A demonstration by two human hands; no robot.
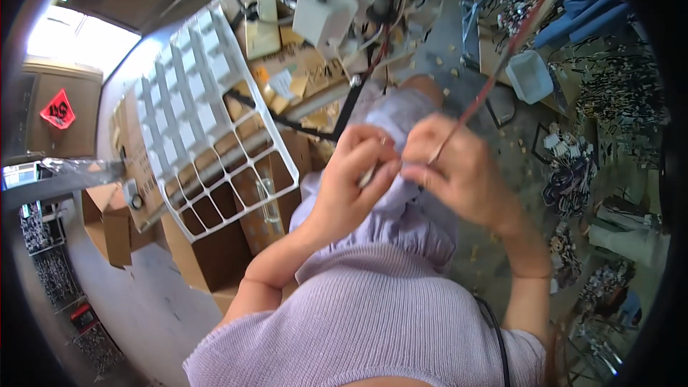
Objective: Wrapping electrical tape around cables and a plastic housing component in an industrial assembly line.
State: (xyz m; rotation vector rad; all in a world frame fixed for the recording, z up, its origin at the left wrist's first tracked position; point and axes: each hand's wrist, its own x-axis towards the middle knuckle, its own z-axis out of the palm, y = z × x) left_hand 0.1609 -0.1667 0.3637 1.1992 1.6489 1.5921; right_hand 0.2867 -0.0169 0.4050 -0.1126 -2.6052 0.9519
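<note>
My two hands meet in front of my lap, fingertips almost touching. My left hand [355, 172] is closed, with fingers curled and the thumb pressed in; a small pale piece shows between them, too small to name. My right hand [455, 172] is also closed in a pinch and slightly blurred. A reddish wire [481, 93] comes down from the upper right and narrows to a pale strand at the right hand's fingers. What lies between the fingertips is mostly hidden.
To the left a white grid tray [247, 209], its far cells filled with white blocks, rests above an open cardboard box [208, 261]. A white adapter [325, 11] hangs among cables ahead. At right are a white plastic bin [529, 77] and piles of wire bundles [620, 93].
</note>
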